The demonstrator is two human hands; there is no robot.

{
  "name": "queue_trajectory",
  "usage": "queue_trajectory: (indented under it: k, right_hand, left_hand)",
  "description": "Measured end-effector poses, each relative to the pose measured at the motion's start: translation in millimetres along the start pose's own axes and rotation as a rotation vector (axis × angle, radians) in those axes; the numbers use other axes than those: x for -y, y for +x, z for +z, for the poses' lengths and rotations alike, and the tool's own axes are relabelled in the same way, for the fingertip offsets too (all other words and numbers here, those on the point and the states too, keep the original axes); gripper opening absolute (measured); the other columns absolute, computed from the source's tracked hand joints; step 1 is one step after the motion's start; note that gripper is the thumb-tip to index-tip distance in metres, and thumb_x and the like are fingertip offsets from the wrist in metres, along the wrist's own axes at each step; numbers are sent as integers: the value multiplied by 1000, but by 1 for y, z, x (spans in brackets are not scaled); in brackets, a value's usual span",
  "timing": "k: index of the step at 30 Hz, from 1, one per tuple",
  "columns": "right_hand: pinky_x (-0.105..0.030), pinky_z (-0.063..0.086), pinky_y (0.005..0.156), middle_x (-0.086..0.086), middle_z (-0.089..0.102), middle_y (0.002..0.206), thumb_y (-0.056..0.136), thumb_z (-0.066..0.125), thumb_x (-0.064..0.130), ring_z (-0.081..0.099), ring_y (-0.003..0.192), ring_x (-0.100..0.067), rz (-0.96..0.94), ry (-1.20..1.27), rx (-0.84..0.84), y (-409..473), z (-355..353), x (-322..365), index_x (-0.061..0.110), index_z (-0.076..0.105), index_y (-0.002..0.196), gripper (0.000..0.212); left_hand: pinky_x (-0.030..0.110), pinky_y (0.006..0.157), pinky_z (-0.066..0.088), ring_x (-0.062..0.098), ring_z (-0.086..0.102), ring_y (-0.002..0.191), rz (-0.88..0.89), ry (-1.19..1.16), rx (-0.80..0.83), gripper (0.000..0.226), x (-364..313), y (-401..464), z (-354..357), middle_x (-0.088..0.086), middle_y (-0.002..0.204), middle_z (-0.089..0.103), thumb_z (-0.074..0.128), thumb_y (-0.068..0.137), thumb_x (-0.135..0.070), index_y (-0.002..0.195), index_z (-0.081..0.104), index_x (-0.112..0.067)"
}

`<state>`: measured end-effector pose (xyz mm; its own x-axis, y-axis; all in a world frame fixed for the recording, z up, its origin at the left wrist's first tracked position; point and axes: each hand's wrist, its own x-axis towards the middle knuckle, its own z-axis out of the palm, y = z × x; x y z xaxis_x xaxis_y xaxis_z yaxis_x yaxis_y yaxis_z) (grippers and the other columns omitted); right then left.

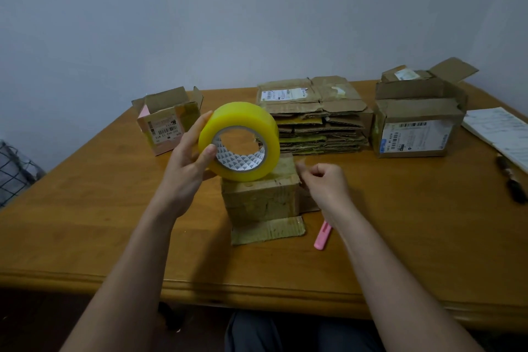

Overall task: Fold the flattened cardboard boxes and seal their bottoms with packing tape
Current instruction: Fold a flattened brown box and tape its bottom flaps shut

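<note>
My left hand (185,163) grips a wide yellow roll of packing tape (243,114) on edge, its core facing me, just above a small folded cardboard box (260,200). The box stands on the wooden table (114,208) with one flap lying flat toward me. My right hand (325,183) hovers at the box's upper right corner, fingers curled, thumb and forefinger pinching what looks like a thin clear end of tape. A stack of flattened cardboard boxes (314,120) lies behind the roll.
An open box (168,123) stands at the back left and a larger labelled box (417,126) at the back right. A pink cutter (323,237) lies right of the small box. Papers (503,134) and a dark pen-like object (511,183) sit at the right edge.
</note>
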<state>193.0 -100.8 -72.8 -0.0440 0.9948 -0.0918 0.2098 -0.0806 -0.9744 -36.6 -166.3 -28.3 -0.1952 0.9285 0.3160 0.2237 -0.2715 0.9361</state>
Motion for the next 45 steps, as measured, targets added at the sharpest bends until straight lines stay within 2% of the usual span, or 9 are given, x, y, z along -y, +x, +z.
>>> queue_trajectory:
  k: [6,11,15,18,21,30,36,42,45]
  right_hand:
    - [-30,52,72,-11,60,106,85,71,38,59,91,-18,70,-308,-34,-2,-13,1,10,59,110,40]
    - [-19,55,76,8,67,107,96,51,5,64,94,-2,-207,-83,-50,-12,-6,-7,20,68,113,28]
    - [-6,46,58,1,69,117,95,45,2,61,82,1,-210,-165,31,-21,-7,-2,15,67,122,37]
    - [-21,52,94,-1,52,142,92,51,13,56,120,-12,-416,-146,21,-29,-8,1,16,50,141,48]
    - [-29,21,120,8,25,156,93,57,33,17,146,-4,-601,-357,247,-33,0,0,16,32,150,64]
    - [-26,17,119,-3,34,155,87,69,18,22,145,-11,-736,-632,198,-26,-3,4,7,41,144,64]
    - [-32,7,120,-7,21,160,92,63,32,9,150,-19,-760,-992,190,-28,11,24,6,31,150,71]
    - [-24,5,117,-5,24,159,95,59,22,14,149,-16,-791,-924,199,-30,17,15,9,35,149,60]
    - [-25,7,119,-7,24,158,94,60,14,16,149,-17,-750,-881,239,-26,17,18,7,36,147,59]
  left_hand:
    - [54,92,55,23,51,130,-15,-26,-18,60,1,-4,1,2,151,40,55,91,-28,147,39,-41]
    - [52,93,54,22,50,130,-15,-41,-25,60,0,-6,3,2,150,41,55,92,-26,148,38,-38]
    - [37,86,58,17,53,127,8,-58,-43,54,0,-9,5,0,150,40,51,97,-18,142,41,-46]
    - [29,83,58,15,50,129,0,-62,-42,53,-1,-11,8,-3,153,37,53,93,-26,137,40,-53]
    - [38,90,57,18,48,131,-13,-73,-39,60,2,-13,7,-3,151,38,58,90,-27,140,38,-53]
    - [33,80,60,14,63,112,48,-65,-118,61,-8,-17,-16,2,133,56,54,94,0,147,42,-29]
    - [45,88,57,23,58,121,92,96,-107,62,-11,-19,-28,3,138,55,58,95,-5,136,47,-50]
    - [34,81,58,22,61,117,100,112,-120,60,-13,-24,-35,-2,135,57,59,94,-3,138,48,-42]
    - [43,87,57,27,58,121,99,127,-154,59,-15,-29,-52,2,143,52,58,93,-2,134,51,-44]
